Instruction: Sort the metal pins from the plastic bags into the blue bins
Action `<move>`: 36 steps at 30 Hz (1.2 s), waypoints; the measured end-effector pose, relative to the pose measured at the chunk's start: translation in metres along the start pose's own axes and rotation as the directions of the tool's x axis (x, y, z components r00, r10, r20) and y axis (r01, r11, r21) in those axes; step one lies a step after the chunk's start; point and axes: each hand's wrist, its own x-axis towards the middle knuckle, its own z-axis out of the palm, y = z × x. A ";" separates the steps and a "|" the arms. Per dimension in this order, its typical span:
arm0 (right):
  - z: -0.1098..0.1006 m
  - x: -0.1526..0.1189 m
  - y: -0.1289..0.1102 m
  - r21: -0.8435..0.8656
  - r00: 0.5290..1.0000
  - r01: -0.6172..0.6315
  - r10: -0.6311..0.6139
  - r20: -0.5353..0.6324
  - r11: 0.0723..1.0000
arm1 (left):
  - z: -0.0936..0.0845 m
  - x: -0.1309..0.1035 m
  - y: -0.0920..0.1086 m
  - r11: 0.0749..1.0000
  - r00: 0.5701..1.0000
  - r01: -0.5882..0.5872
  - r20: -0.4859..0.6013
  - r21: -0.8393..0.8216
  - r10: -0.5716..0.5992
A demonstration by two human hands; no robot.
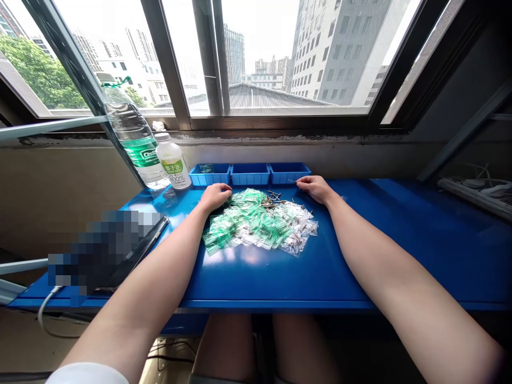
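A pile of small green bags (260,224) and clear bags (304,226) lies on the blue table. Several dark screws (273,198) are loose at the pile's back edge. My left hand (216,196) rests at the pile's back left, its fingers curled together against the green bags; what they hold, if anything, is hidden. Behind the pile's right side, my right hand (314,189) pinches a thin screw (293,181) that points left, just in front of the right blue bin (288,178).
The middle blue bin (250,178) and left blue bin (210,178) stand against the wall. Left of them are a white bottle (174,165) and a large water bottle (136,144). A dark, partly pixelated device (120,250) lies at the table's left, with a white cable (46,309).
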 end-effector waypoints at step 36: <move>0.008 0.009 0.004 -0.272 0.999 -0.004 -0.010 -0.047 0.962 | 0.000 0.000 0.002 1.000 1.000 -0.007 0.008 0.030 0.006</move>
